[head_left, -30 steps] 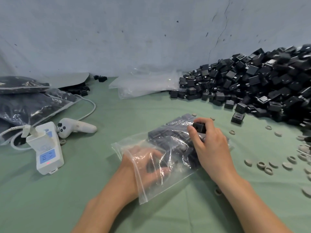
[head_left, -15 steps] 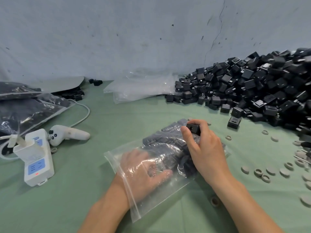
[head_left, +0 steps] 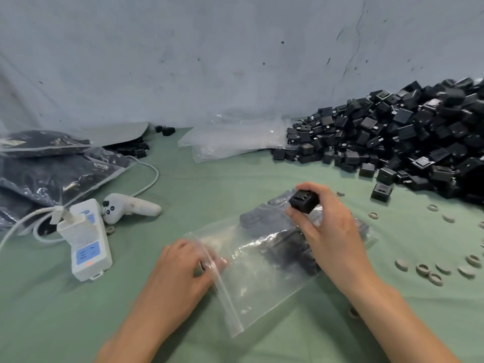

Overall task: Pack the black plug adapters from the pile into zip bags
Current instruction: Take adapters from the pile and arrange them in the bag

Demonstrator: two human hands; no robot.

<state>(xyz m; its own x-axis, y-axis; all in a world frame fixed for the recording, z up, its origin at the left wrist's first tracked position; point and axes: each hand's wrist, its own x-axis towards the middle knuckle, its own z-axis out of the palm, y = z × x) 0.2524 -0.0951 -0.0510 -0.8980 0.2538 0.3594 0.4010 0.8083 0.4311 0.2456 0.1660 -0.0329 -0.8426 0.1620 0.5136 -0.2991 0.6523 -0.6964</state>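
Right hand (head_left: 332, 231): thumb and curled fingers pinch one black adapter (head_left: 303, 201), held just above the far end of the zip bag (head_left: 262, 289). The adapter is a small matte plastic cube, slotted face towards the camera.

Left hand (head_left: 183, 268): fingers bent and close together at the bag's mouth, tips on the zip strip and gripping that edge. It's blurred there, so I can't tell if any tips are inside.

The bag is clear, glossy, wrinkled film lying flat on the green cloth (head_left: 78, 323). The far half is full of dark adapters, the near half is only film.

The pile (head_left: 406, 142) of loose black blocks slopes against the grey wall at far right, well apart from the bag.

A stack of clear flat bags (head_left: 235, 142) lies beside the pile's left edge. Filled bags (head_left: 52, 174) at far left look dark and shiny. Near them are a white power strip (head_left: 89, 247) with a plug in it and a white rounded controller (head_left: 131, 208). Small grey rings (head_left: 423, 269) are scattered at right.
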